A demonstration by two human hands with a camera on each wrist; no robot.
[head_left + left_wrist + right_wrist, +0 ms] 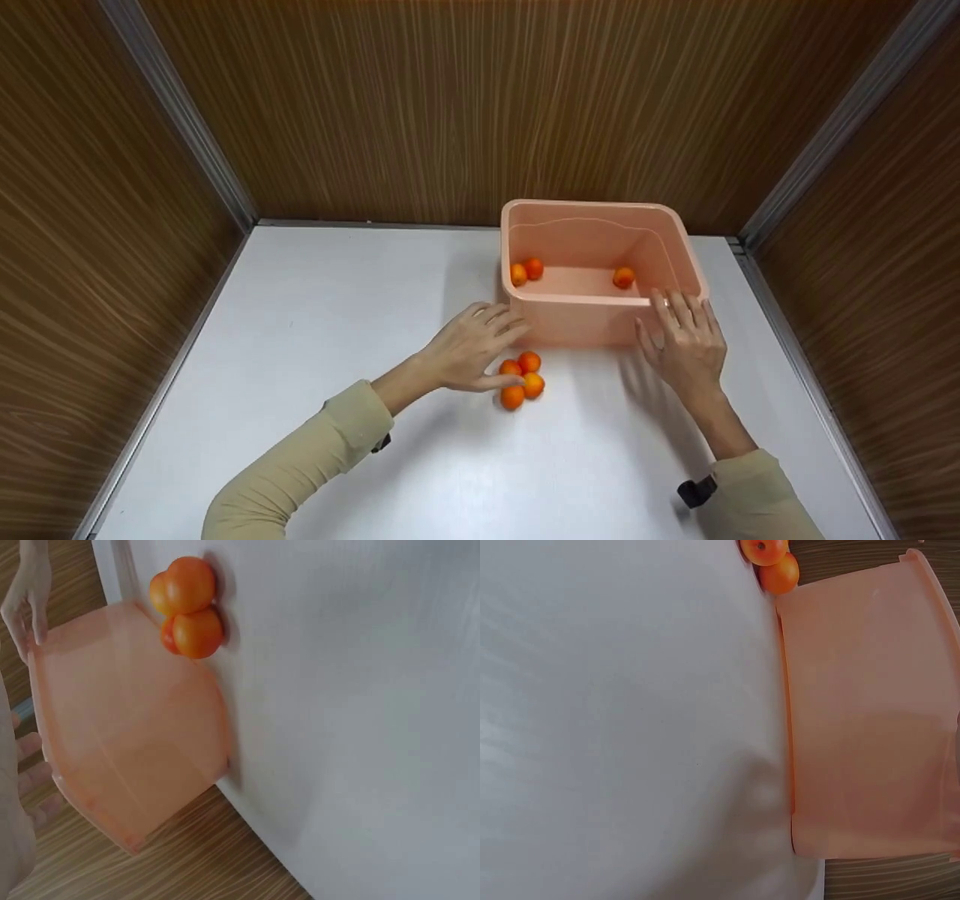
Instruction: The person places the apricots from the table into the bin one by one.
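Note:
A pink plastic tub [679,238] stands at the back right of the white table [315,337]. Three small oranges lie inside it: two [526,271] at the left wall and one [623,277] near the right. Several more oranges [521,380] sit bunched on the table just in front of the tub's left corner. My left hand [480,345] lies with spread, relaxed fingers beside this bunch, its fingertips by the tub's near-left corner and its thumb at the fruit. My right hand [686,337] rests with straight fingers against the tub's near-right wall. The left wrist view shows the bunch [191,607] and tub [127,735].
Brown wood-grain walls [420,105] enclose the table at the back and on both sides, with metal strips in the corners. The tub wall [870,712] and two oranges [771,559] show in the right wrist view. White tabletop spreads to the left and front.

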